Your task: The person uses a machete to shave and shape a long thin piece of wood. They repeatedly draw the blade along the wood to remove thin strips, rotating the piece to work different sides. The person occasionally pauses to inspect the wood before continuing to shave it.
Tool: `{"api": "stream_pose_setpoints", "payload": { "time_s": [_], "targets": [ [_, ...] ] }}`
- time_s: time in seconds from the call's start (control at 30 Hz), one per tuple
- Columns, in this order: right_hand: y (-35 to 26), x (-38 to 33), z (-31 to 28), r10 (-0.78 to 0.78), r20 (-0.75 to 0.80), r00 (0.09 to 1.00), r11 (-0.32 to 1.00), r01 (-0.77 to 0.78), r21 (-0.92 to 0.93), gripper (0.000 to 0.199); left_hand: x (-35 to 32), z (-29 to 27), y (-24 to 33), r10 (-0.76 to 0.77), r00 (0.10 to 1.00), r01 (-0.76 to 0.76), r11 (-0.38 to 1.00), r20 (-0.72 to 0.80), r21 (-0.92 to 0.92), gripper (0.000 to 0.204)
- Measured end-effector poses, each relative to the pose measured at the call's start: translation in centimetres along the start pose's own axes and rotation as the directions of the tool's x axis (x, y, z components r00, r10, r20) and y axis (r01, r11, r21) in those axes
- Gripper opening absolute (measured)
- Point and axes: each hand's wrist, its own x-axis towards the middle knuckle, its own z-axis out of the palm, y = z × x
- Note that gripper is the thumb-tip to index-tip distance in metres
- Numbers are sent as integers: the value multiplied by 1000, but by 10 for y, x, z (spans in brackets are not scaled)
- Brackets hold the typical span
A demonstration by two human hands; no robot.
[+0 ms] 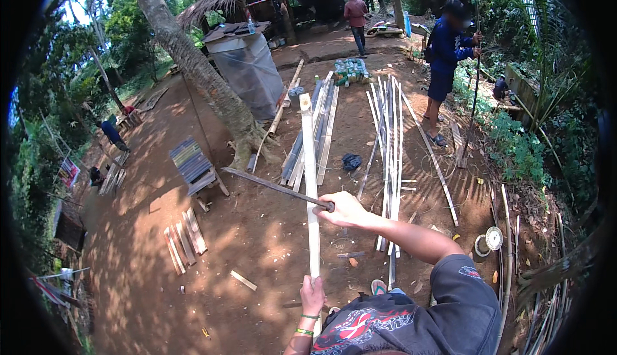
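A long, pale split bamboo strip (pixel 309 156) points up and away from me in the middle of the view. Near its lower end, my left hand (pixel 313 296) is closed around it. My right hand (pixel 342 210) grips the handle of a machete (pixel 273 186) with a long, dark blade. The blade reaches out to the left and crosses the strip about halfway along; whether its edge touches the bamboo I cannot tell.
Bamboo slats (pixel 328 130) and long thin strips (pixel 390 136) lie ahead on the dirt. A small slatted bench (pixel 189 161) stands left, near a leaning tree (pixel 186 59). Short slats (pixel 185 242) lie nearer. A person in dark blue (pixel 443 53) holds a pole at right.
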Motion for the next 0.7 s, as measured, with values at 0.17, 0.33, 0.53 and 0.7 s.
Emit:
{"api": "stream_pose_setpoints", "payload": {
  "time_s": [0.17, 0.33, 0.53, 0.7],
  "targets": [
    [-3, 4, 19, -56, -24, 998, 986, 59, 159, 33, 6, -25, 1, 52, 979, -11, 980, 199, -200, 29],
    [-16, -2, 21, -100, -72, 992, 976, 112, 189, 30, 59, -39, 40, 172, 965, -65, 891, 199, -450, 63],
    [-26, -16, 9, -120, -70, 990, 987, 127, 102, 25, 81, -32, 104, 235, 826, 157, 778, 513, -608, 57],
    [-23, -30, -11, -135, -29, 990, 984, 131, -123, 31, 81, -27, 106, 76, 875, 175, 871, 478, -459, 47]
  ]
}}
